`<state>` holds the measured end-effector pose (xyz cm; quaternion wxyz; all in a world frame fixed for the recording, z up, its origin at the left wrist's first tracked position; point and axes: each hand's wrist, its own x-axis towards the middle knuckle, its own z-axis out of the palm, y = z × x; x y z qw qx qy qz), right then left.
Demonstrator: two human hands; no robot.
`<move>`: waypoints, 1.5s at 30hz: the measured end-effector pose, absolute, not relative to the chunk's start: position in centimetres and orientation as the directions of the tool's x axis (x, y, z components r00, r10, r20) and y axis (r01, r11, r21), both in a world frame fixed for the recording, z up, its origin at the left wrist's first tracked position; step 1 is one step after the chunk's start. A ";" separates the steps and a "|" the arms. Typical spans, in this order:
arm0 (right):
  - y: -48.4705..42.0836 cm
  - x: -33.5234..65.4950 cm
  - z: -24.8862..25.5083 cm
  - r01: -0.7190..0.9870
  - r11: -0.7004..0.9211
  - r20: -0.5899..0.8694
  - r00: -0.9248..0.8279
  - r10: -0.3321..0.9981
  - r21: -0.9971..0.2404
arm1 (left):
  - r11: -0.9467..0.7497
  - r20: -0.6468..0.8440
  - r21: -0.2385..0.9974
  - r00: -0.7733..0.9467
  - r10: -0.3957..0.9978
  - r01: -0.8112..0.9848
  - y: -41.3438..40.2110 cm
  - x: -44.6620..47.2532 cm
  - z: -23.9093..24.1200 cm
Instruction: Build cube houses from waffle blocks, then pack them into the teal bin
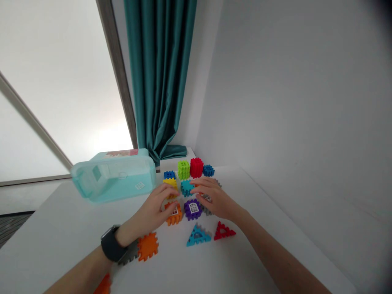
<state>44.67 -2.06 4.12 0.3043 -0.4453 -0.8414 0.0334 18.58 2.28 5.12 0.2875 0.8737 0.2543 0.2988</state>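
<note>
My left hand (159,204), with a dark watch on its wrist, hovers at the left of the block group. Its thumb and fingers are apart, over an orange cube (174,219) and beside a yellow cube (170,182). My right hand (216,198) reaches in from the other side, fingers spread above a grey cube (207,210) that it partly hides. Between the hands are a purple cube (192,209) with a white window piece and a light blue cube (186,188). Nothing is visibly gripped in either hand; contact with the cubes is unclear.
Behind stand a green cube (183,169), a red cube (196,168) and blue blocks (208,170). Blue (198,237) and red triangles (224,231) and an orange panel (148,246) lie nearer. A translucent teal bin (122,192) lies left; a wall (290,122) borders the right.
</note>
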 end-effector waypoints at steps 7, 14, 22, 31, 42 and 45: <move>-1.9 40.8 4.2 0.717 0.633 0.457 -0.477 0.751 -0.293 | -0.716 0.360 0.612 0.688 0.630 0.336 1.9 14.3 5.1; -2.0 36.1 4.1 0.669 0.687 0.460 -0.534 0.710 -0.284 | -0.712 0.314 0.536 0.675 0.668 0.454 0.1 9.5 4.7; -3.5 30.6 3.5 0.612 0.751 0.416 -0.632 0.654 -0.250 | -0.703 0.242 0.421 0.676 0.696 0.573 -1.7 4.9 2.8; -5.7 27.7 2.5 0.668 0.701 0.344 -0.615 0.709 -0.249 | -0.679 0.167 0.323 0.667 0.726 0.659 -3.6 4.1 0.8; -7.1 27.1 0.6 0.681 0.659 0.313 -0.581 0.752 -0.319 | -0.672 0.177 0.287 0.652 0.737 0.682 -4.4 5.1 0.2; -7.5 27.2 0.2 0.695 0.635 0.356 -0.530 0.769 -0.337 | -0.696 0.238 0.278 0.655 0.717 0.662 -4.3 4.9 0.2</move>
